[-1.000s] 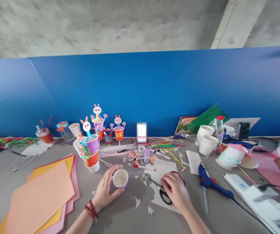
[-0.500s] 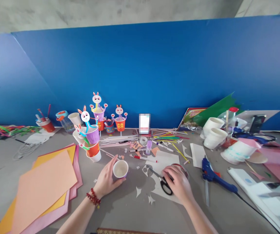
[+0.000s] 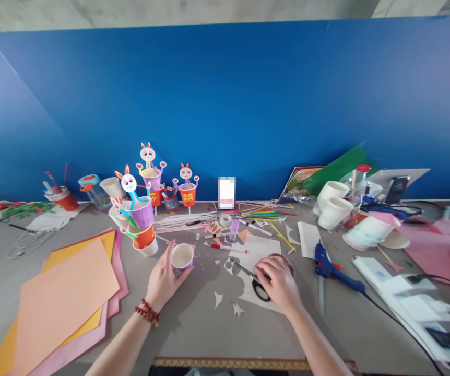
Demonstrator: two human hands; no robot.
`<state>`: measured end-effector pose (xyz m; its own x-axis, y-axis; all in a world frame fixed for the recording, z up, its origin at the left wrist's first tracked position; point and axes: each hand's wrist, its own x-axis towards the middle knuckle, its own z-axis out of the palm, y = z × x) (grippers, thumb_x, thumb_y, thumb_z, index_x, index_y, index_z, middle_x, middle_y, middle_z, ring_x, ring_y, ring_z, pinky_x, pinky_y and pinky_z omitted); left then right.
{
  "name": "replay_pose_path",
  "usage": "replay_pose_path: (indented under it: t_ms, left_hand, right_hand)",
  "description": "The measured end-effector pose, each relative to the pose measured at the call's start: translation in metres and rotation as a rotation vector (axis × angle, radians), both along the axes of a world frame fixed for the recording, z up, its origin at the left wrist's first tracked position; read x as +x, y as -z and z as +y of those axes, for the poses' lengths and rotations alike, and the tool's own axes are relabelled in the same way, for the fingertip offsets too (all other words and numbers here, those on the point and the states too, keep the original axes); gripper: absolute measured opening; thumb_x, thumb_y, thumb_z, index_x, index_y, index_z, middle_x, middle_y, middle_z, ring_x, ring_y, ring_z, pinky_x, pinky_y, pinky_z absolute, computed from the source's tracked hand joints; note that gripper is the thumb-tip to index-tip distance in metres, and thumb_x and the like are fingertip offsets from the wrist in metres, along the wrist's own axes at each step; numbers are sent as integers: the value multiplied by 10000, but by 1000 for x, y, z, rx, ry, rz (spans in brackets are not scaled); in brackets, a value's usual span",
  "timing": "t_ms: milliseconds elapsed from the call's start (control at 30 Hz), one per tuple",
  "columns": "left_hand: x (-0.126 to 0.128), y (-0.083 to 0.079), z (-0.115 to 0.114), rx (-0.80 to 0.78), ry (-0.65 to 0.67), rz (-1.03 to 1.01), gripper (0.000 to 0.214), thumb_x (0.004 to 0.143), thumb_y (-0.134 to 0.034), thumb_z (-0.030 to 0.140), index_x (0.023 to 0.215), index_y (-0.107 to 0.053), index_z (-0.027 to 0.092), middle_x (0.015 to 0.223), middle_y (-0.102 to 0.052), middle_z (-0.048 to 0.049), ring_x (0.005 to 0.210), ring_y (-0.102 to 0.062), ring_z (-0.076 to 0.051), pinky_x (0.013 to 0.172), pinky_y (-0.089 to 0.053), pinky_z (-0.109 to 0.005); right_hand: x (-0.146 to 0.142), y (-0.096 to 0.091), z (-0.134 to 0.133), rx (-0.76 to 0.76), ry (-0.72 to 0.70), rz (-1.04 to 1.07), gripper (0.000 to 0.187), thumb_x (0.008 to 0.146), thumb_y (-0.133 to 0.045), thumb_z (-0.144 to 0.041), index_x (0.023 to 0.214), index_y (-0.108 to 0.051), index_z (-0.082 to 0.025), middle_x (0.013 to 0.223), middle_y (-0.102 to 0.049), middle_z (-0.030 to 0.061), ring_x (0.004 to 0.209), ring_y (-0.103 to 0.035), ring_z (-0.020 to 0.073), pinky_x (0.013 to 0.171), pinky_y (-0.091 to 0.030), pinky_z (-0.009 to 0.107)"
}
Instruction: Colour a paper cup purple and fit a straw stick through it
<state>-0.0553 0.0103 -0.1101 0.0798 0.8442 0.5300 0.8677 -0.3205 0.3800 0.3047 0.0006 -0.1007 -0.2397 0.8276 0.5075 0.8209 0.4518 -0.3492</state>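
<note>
My left hand [image 3: 166, 279] is curled around the side of a paper cup [image 3: 182, 256], thumb in front and fingers behind. The cup is white inside with a little purple on its outer wall, and its mouth faces up. Over a pair of scissors [image 3: 262, 290] with black handles, my right hand [image 3: 279, 284] has its fingers bent down around the upper handle, which they partly hide. The blades point left, across cut white paper [image 3: 258, 245]. A round reddish roll [image 3: 287, 261] sits just behind the right hand, partly covered by it.
Rabbit-figure cups [image 3: 141, 214] stand at the back left, behind coloured paper sheets [image 3: 64, 292]. To the right lie a blue glue gun [image 3: 336, 271] and a white power strip [image 3: 385, 292] with cables. White cups [image 3: 335, 211] stand further back. Paper scraps [image 3: 237, 309] lie between my hands.
The view has turned slightly right and down, so everything sits further left and higher. Both hands keep nearly the same places on the table, the left still at the cup.
</note>
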Motion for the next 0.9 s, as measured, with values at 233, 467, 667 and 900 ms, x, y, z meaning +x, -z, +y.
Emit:
replay_pose_path:
  t_ms: [233, 467, 667, 900]
  left_hand:
    - [-2, 2, 3, 23, -57, 16, 938, 838, -630, 579, 1531, -192, 122, 1366, -567, -234, 1151, -643, -344, 843, -574, -412]
    - [2, -19, -8, 177, 60, -5, 847, 848, -669, 439, 1517, -241, 146, 1387, -518, -217, 1289, -496, -372, 1048, -420, -569]
    - [5, -29, -27, 347, 266, 125, 613, 841, -650, 230, 1415, -456, 323, 1361, -580, -97, 1270, -533, -331, 1084, -388, -553]
    - [14, -34, -24, 203, 241, 200, 577, 880, -583, 221, 1438, -447, 283, 1450, -520, -111, 1366, -444, -332, 1115, -352, -563]
  right_hand:
    - [-8, -10, -6, -67, -82, -134, 95, 879, -651, -309, 873, -687, -221, 908, -703, 49, 865, -623, 229, 1006, -383, 451]
    - [-9, -4, -1, -50, -81, -109, 154, 920, -556, -195, 868, -700, -217, 839, -697, 45, 803, -620, 210, 1031, -379, 464]
    - [-9, -17, -13, -115, -118, -186, 143, 920, -562, -239, 999, -680, -221, 987, -703, 67, 917, -636, 230, 1038, -377, 473]
    - [-4, -15, -28, -103, -132, -273, 328, 902, -544, -179, 1214, -625, -242, 1183, -678, 95, 1085, -634, 267, 1065, -385, 512]
